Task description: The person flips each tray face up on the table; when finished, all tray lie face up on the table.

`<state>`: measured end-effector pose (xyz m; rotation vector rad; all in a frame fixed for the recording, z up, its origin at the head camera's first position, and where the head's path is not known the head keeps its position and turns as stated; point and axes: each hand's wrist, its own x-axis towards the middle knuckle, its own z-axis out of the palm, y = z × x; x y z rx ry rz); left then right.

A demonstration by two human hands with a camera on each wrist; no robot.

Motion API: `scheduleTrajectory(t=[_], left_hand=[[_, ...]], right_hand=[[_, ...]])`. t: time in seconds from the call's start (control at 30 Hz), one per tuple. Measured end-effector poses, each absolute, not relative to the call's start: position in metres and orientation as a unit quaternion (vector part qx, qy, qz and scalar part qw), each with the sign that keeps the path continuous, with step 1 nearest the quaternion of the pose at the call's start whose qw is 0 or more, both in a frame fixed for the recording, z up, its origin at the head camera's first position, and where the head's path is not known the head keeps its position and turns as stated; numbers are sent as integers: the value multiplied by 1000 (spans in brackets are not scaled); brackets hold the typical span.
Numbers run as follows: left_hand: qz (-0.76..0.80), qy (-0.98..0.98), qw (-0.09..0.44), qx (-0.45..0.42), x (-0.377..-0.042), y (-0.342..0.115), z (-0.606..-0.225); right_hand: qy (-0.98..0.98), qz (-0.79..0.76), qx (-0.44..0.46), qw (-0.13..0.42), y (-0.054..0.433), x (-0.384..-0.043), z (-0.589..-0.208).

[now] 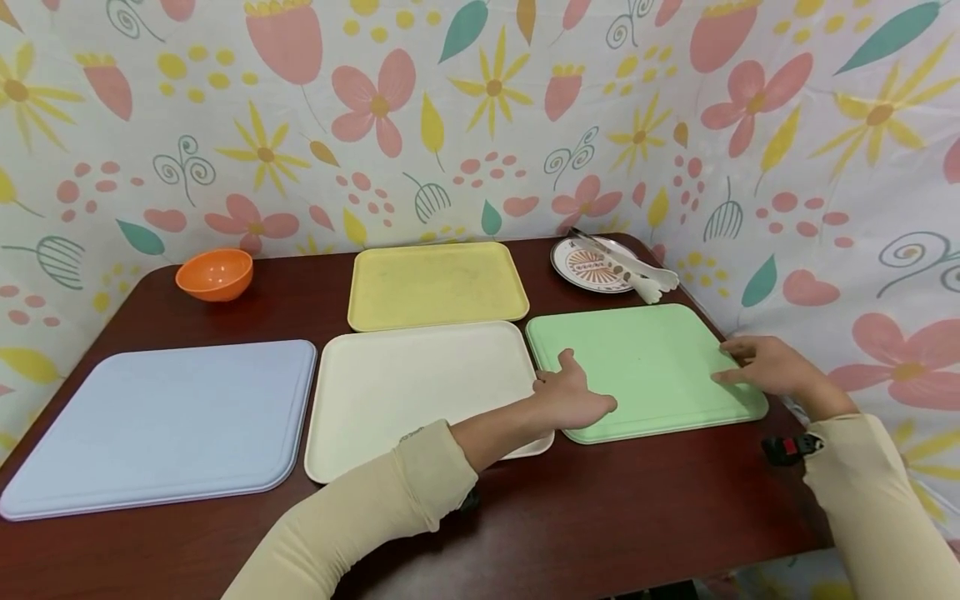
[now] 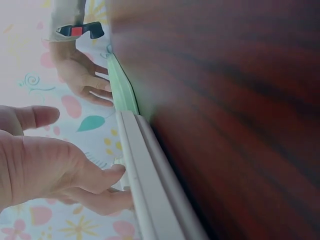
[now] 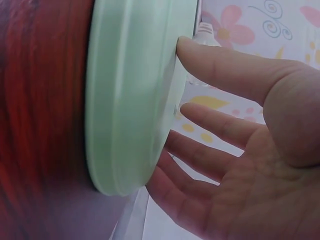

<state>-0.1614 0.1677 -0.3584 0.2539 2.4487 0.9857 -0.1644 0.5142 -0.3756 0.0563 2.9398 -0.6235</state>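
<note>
Flower-printed cloth point(image 1: 450, 196) fills the upper frame and runs down both sides, and below it we see a dark reddish-brown table point(image 1: 600, 517). Four trays lie on it: the blue tray point(image 1: 180, 417) at lower left, the white tray point(image 1: 420, 383) at centre, the green tray point(image 1: 660, 350) right of centre, and the yellow tray point(image 1: 438, 283) just behind the white one. We find a patterned plate point(image 1: 579, 265) at upper right, behind the green tray. Our left hand point(image 1: 572, 398) is over the green tray's left side, its thumb standing well away from loosely bent fingers that grip nothing; we cannot tell whether they touch a tray. Our right hand point(image 1: 765, 365) is at the green tray's right edge, its fingers spread wide and the thumb tip against the tray (the right wrist view shows this best). We see an orange bowl point(image 1: 216, 277) at upper left, white-ended tongs point(image 1: 645, 268) lying across the plate, and a black strap point(image 1: 783, 450) by the right wrist, at right in the frame.
</note>
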Motion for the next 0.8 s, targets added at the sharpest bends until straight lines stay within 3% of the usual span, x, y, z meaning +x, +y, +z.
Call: scheduleTrajectory(t=[0.23,0.8], left_hand=[[351,905,226,86,-162,170,-359],[517,831,204,10,-164,167,-360]], right_hand=[[974,-216,22,62,515,-162,-376],[971,-233,29,43,515,-159,-375]])
